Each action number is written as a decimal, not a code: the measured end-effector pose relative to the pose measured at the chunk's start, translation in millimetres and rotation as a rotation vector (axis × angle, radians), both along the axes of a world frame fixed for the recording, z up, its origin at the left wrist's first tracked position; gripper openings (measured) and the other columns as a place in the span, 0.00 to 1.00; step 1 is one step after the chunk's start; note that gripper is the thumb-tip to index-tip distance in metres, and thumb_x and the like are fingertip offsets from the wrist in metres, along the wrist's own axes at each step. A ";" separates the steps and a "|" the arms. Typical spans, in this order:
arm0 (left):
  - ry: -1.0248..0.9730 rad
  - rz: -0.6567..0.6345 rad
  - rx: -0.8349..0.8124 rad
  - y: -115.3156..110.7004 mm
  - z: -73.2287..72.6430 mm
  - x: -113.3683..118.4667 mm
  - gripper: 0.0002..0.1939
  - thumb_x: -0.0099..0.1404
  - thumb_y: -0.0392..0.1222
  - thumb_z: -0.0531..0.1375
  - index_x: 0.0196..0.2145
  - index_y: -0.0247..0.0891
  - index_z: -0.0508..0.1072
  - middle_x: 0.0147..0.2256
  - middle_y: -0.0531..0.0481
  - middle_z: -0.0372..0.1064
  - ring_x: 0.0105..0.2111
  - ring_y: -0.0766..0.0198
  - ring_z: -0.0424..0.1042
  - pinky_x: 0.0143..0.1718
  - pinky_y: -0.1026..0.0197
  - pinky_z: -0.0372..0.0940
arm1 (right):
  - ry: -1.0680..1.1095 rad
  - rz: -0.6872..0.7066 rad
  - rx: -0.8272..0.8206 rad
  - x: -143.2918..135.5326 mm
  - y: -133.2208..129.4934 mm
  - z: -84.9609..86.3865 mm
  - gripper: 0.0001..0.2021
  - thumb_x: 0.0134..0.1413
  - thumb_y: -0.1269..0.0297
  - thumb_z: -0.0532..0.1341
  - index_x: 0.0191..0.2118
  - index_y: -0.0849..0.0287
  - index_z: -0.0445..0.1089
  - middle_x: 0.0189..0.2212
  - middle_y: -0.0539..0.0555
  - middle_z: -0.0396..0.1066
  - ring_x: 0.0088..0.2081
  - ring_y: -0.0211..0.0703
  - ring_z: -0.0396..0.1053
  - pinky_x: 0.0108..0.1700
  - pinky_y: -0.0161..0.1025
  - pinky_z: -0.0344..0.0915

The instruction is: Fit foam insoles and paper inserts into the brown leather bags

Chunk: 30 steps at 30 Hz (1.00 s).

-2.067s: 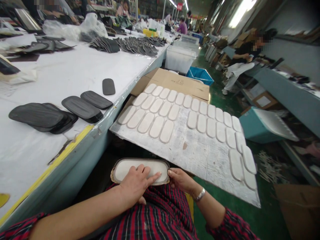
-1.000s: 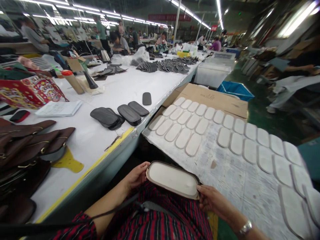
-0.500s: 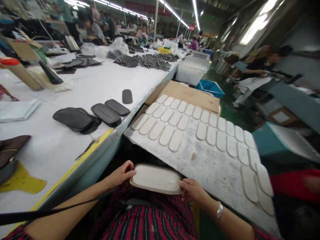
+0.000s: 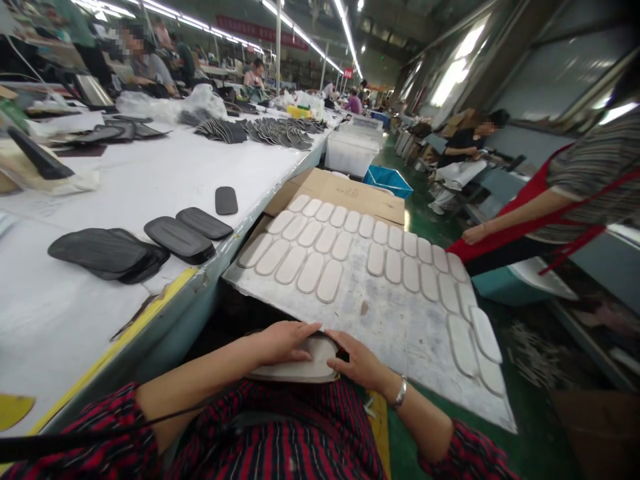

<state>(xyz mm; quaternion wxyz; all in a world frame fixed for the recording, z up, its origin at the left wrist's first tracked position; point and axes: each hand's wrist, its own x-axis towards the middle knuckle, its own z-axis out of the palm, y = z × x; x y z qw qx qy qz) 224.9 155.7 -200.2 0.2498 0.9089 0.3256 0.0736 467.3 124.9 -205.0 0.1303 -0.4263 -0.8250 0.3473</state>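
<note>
A pale oval piece [image 4: 295, 371] with a dark rim lies level just in front of my body, over my lap. My left hand [image 4: 287, 343] rests across its far edge and top, fingers stretched to the right. At its right end is my right hand [image 4: 354, 357], fingers spread, with the thumb on the pale face and the other fingers at the far rim. Both hands partly cover the piece. Beyond them, rows of similar pale oval pieces [image 4: 330, 281] lie on a tilted grey board [image 4: 385, 333].
Stacks of dark oval pieces [image 4: 179, 239] lie on the white table [image 4: 180, 167] at left, near its yellow-taped edge [image 4: 145, 317]. A cardboard sheet [image 4: 345, 193] and blue bin [image 4: 387, 181] are behind the board. A person in a red apron [image 4: 520, 207] stands at right.
My left hand has moved right, from the piece's left end onto its top. The view has turned right, and the person in the red apron now shows more fully.
</note>
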 end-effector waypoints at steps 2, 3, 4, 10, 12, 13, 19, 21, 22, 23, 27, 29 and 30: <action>0.016 -0.072 0.029 1.5 -1.5 7.2 0.29 0.60 0.47 0.58 0.57 0.35 0.58 0.54 0.42 0.61 0.51 0.54 0.63 0.51 0.56 0.60 | -0.130 0.084 0.114 -1.2 -0.5 5.3 0.28 0.56 0.54 0.54 0.59 0.61 0.51 0.56 0.57 0.55 0.56 0.43 0.53 0.59 0.43 0.52; 0.031 -0.099 0.066 1.0 -3.4 8.3 0.27 0.61 0.47 0.56 0.56 0.34 0.60 0.54 0.41 0.60 0.52 0.54 0.62 0.51 0.56 0.60 | -0.203 0.116 0.162 -1.3 -1.4 7.2 0.29 0.56 0.53 0.53 0.60 0.61 0.51 0.57 0.57 0.54 0.57 0.45 0.53 0.59 0.44 0.52; 0.053 -0.119 0.110 0.0 -5.3 8.6 0.27 0.62 0.48 0.55 0.56 0.34 0.60 0.55 0.40 0.59 0.52 0.53 0.63 0.50 0.55 0.60 | -0.272 0.144 0.210 -1.4 -2.4 8.8 0.30 0.56 0.51 0.53 0.60 0.62 0.50 0.58 0.58 0.52 0.57 0.46 0.52 0.59 0.46 0.52; 0.100 -0.125 0.136 1.1 -1.5 -4.4 0.28 0.63 0.50 0.51 0.58 0.37 0.56 0.56 0.43 0.58 0.50 0.52 0.63 0.47 0.53 0.61 | -0.378 0.209 0.339 -9.4 6.3 23.2 0.27 0.56 0.48 0.52 0.56 0.62 0.58 0.52 0.60 0.61 0.52 0.52 0.57 0.55 0.53 0.52; 0.058 -0.047 -0.007 4.2 2.2 -21.2 0.32 0.61 0.51 0.55 0.60 0.41 0.52 0.56 0.46 0.58 0.52 0.56 0.62 0.50 0.58 0.60 | -0.287 0.158 0.193 -14.5 21.2 26.9 0.22 0.61 0.52 0.44 0.50 0.60 0.64 0.46 0.57 0.66 0.47 0.46 0.62 0.52 0.47 0.57; 0.038 -0.004 -0.067 5.1 3.1 -31.6 0.34 0.60 0.51 0.56 0.60 0.42 0.50 0.56 0.48 0.58 0.53 0.58 0.61 0.51 0.60 0.58 | -0.234 0.134 0.093 -17.4 30.5 26.8 0.22 0.63 0.53 0.41 0.49 0.59 0.65 0.45 0.56 0.67 0.46 0.44 0.63 0.51 0.44 0.59; -0.045 0.090 -0.161 -2.4 -5.8 -81.6 0.26 0.61 0.48 0.56 0.57 0.45 0.58 0.54 0.53 0.61 0.53 0.65 0.62 0.53 0.65 0.55 | -0.123 0.384 -0.430 -45.9 78.7 4.4 0.26 0.61 0.47 0.39 0.55 0.54 0.60 0.52 0.50 0.62 0.53 0.41 0.59 0.57 0.40 0.53; -0.066 0.074 -0.123 -5.0 -10.8 -87.7 0.25 0.61 0.49 0.55 0.56 0.44 0.60 0.54 0.52 0.62 0.53 0.64 0.61 0.54 0.65 0.55 | -0.117 0.473 -0.468 -58.4 84.1 -1.0 0.26 0.61 0.46 0.38 0.56 0.52 0.58 0.52 0.49 0.62 0.52 0.40 0.60 0.56 0.39 0.54; -0.068 0.057 -0.095 -5.6 -12.9 -89.3 0.25 0.62 0.50 0.55 0.55 0.43 0.61 0.54 0.51 0.61 0.53 0.64 0.61 0.54 0.64 0.55 | -0.115 0.499 -0.472 -64.3 85.4 -2.3 0.26 0.61 0.46 0.38 0.57 0.51 0.58 0.52 0.49 0.62 0.52 0.40 0.60 0.56 0.40 0.54; -0.064 0.037 -0.063 -5.7 -14.5 -90.4 0.24 0.63 0.50 0.54 0.55 0.42 0.61 0.54 0.50 0.61 0.53 0.63 0.61 0.54 0.64 0.56 | -0.110 0.518 -0.472 -69.7 86.1 -2.8 0.26 0.61 0.46 0.37 0.57 0.51 0.58 0.52 0.50 0.61 0.52 0.40 0.60 0.56 0.40 0.54; -0.017 -0.054 0.093 -3.9 -16.4 -91.2 0.24 0.64 0.50 0.51 0.56 0.39 0.61 0.55 0.45 0.60 0.52 0.59 0.62 0.53 0.60 0.58 | -0.077 0.575 -0.447 -86.0 87.5 0.1 0.25 0.62 0.49 0.38 0.57 0.51 0.57 0.53 0.50 0.61 0.53 0.40 0.59 0.57 0.40 0.53; 0.003 -0.086 0.155 -3.5 -15.5 -91.1 0.24 0.65 0.49 0.51 0.56 0.38 0.60 0.55 0.43 0.60 0.52 0.57 0.63 0.52 0.57 0.60 | -0.086 0.566 -0.390 -91.8 87.7 3.0 0.23 0.63 0.51 0.39 0.56 0.51 0.58 0.52 0.50 0.62 0.52 0.41 0.60 0.56 0.41 0.55; 0.014 -0.094 0.175 -3.7 -15.0 -91.4 0.24 0.65 0.49 0.50 0.56 0.38 0.60 0.54 0.42 0.60 0.52 0.56 0.63 0.52 0.56 0.60 | -0.102 0.554 -0.354 -94.5 87.5 4.4 0.22 0.63 0.52 0.40 0.56 0.51 0.59 0.52 0.50 0.62 0.51 0.41 0.61 0.55 0.41 0.56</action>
